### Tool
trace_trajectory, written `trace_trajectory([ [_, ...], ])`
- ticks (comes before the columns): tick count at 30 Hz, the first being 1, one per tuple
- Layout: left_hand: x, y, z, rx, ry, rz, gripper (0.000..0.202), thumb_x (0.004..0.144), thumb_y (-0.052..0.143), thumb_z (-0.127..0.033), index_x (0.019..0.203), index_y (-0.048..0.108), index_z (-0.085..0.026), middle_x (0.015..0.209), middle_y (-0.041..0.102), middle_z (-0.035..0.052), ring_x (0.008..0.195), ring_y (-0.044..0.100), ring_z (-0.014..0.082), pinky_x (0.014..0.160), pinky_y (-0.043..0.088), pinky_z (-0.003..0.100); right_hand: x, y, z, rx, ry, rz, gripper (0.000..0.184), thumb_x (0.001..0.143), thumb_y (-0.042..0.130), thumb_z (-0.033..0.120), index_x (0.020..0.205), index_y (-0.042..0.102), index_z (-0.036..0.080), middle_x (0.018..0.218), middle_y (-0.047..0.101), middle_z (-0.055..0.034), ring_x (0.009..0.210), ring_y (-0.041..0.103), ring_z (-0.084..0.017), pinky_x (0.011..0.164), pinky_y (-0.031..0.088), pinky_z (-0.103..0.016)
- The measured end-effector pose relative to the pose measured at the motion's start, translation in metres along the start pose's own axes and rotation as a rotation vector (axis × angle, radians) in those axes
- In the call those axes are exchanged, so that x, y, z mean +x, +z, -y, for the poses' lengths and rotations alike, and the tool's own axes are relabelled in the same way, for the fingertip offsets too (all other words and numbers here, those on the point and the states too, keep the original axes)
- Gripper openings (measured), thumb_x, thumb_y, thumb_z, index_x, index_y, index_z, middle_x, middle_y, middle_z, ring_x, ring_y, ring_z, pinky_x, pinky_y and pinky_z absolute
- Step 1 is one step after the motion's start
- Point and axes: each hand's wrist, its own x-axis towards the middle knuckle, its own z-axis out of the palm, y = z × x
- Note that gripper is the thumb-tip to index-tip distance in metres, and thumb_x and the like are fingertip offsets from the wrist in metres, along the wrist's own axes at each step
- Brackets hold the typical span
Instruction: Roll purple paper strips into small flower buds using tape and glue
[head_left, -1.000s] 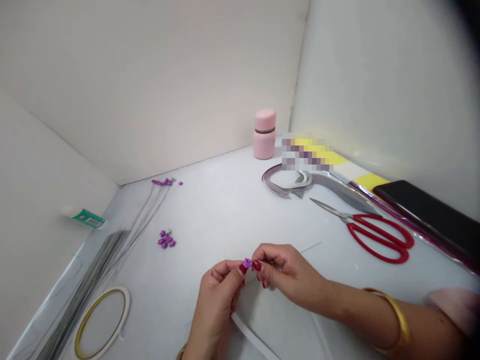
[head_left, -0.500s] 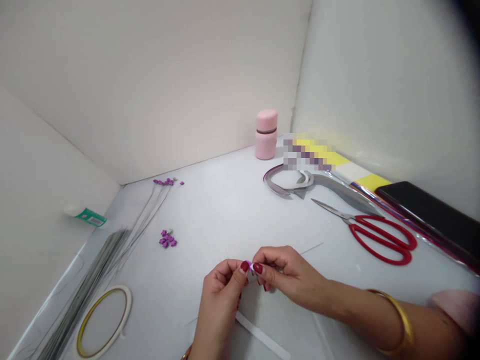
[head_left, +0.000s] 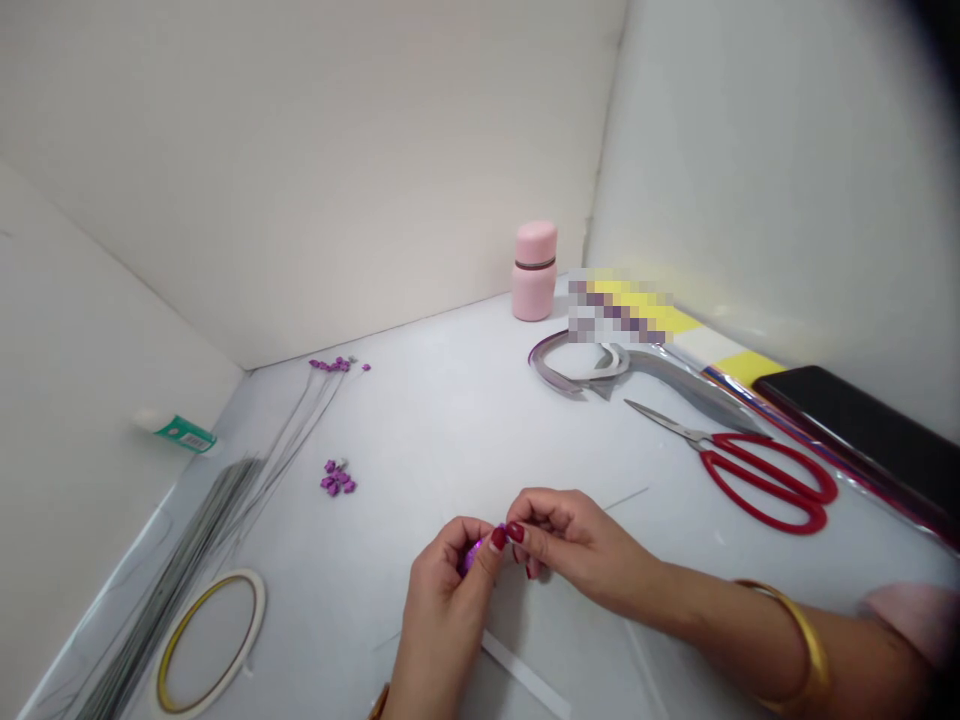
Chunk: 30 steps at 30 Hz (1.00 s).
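My left hand (head_left: 446, 590) and my right hand (head_left: 570, 540) meet low in the middle of the white table, fingertips together. Between them is a small purple paper flower piece (head_left: 472, 555), mostly hidden by my fingers. A thin wire (head_left: 626, 498) sticks out to the right past my right hand. A white paper strip (head_left: 525, 675) lies under my hands. Small purple flowers on wires (head_left: 337, 480) lie to the upper left, with another cluster (head_left: 330, 365) farther back.
Red-handled scissors (head_left: 765, 480), curled grey paper strips (head_left: 577, 365), a pink bottle (head_left: 535, 272), a black phone (head_left: 847, 410), a wire bundle (head_left: 195, 530), a tape roll (head_left: 210, 645) and a glue tube (head_left: 184, 434) surround my hands. White walls enclose the back and sides.
The purple piece has gone from above my fingertips to lower, between them, and is more hidden. My left hand has turned it slightly. The view has shifted a little.
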Motion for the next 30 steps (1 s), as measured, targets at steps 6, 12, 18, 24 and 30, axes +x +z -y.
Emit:
trace_trajectory([
  [6, -0.003, 0.0, -0.001, 0.207, 0.095, 0.009, 0.026, 0.078, 0.049, -0.038, 0.063, 0.054, -0.018, 0.056, 0.047, -0.0025, 0.052, 0.038, 0.0133, 0.049, 0.03, 0.022, 0.0, -0.001, -0.002, -0.047, -0.029, 0.007, 0.023, 0.082, 0.049, 0.038, 0.075, 0.05, 0.016, 0.063, 0.049, 0.0023, 0.056, 0.046, -0.009, 0.055, 0.038, -0.022],
  [12, -0.003, 0.001, -0.003, 0.209, 0.146, 0.058, 0.025, 0.082, 0.044, -0.035, 0.067, 0.055, -0.018, 0.061, 0.054, 0.0, 0.056, 0.044, 0.0145, 0.054, 0.035, 0.023, 0.001, 0.0, 0.0, 0.096, 0.023, 0.001, 0.022, 0.08, 0.053, 0.036, 0.072, 0.049, 0.015, 0.061, 0.049, 0.0033, 0.053, 0.045, -0.008, 0.053, 0.038, -0.022],
  [18, -0.002, -0.004, 0.001, 0.203, 0.274, -0.168, 0.015, 0.08, 0.047, -0.03, 0.081, 0.058, -0.019, 0.074, 0.06, 0.0048, 0.066, 0.052, 0.019, 0.061, 0.039, 0.028, 0.002, -0.001, 0.002, 0.161, 0.055, -0.029, 0.024, 0.078, 0.057, 0.037, 0.072, 0.05, 0.014, 0.06, 0.051, 0.0036, 0.052, 0.048, -0.007, 0.051, 0.036, -0.02],
  [24, -0.012, 0.004, 0.0, 0.25, 0.634, -0.409, 0.01, 0.071, 0.058, -0.016, 0.066, 0.063, -0.023, 0.059, 0.06, 0.0032, 0.058, 0.052, 0.0189, 0.06, 0.038, 0.029, 0.003, 0.0, 0.005, 0.293, 0.032, -0.165, 0.023, 0.076, 0.06, 0.035, 0.072, 0.053, 0.013, 0.055, 0.051, 0.0047, 0.046, 0.044, -0.006, 0.048, 0.031, -0.019],
  [30, -0.005, 0.015, 0.007, -0.366, 0.252, -0.101, 0.016, 0.073, 0.06, -0.032, 0.068, 0.063, -0.017, 0.063, 0.061, 0.0021, 0.06, 0.054, 0.0149, 0.058, 0.042, 0.024, 0.0, 0.007, 0.006, 0.271, 0.021, -0.117, 0.025, 0.072, 0.063, 0.036, 0.071, 0.055, 0.012, 0.055, 0.053, 0.0035, 0.048, 0.044, -0.006, 0.048, 0.031, -0.019],
])
